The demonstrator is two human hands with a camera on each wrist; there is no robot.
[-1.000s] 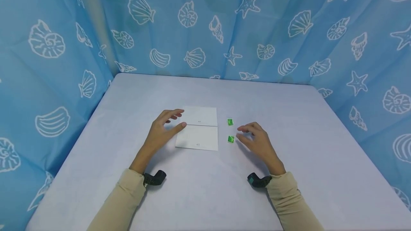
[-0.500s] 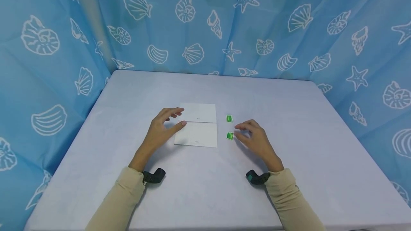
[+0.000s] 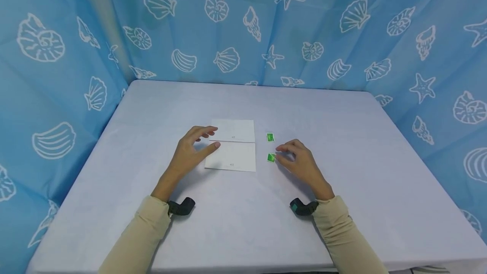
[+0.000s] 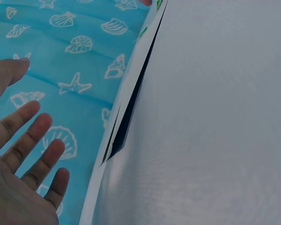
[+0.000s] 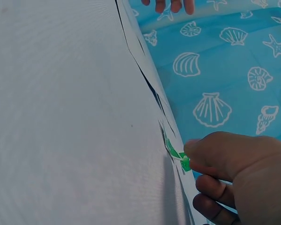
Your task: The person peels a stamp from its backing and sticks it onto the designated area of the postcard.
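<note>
Two white rectangular cards lie on the table, the far card [image 3: 237, 129] beyond the near card [image 3: 236, 155], each bearing a small mark. My left hand [image 3: 192, 149] hovers over their left edge, thumb and fingers spread apart; the left wrist view shows the same hand [image 4: 30, 159] with nothing in it. Right of the cards are two small green, white-bordered stamps, a far stamp [image 3: 270, 137] and a near stamp [image 3: 271, 157]. Beside the near one, my right hand [image 3: 302, 162] has loosely bent fingers, thumb tip at the stamp's edge; whether they touch is unclear.
A white cloth covers the table [image 3: 243, 231]. Blue curtains [image 3: 251, 33] with white shell and starfish prints stand along the back and both sides. A black wrist camera [image 3: 182, 206] sits on the left wrist, another black camera [image 3: 303, 207] on the right.
The head view has tilted down slightly, so the table sits higher in it. My right hand has come a little nearer the near stamp; the cards and stamps lie as before.
</note>
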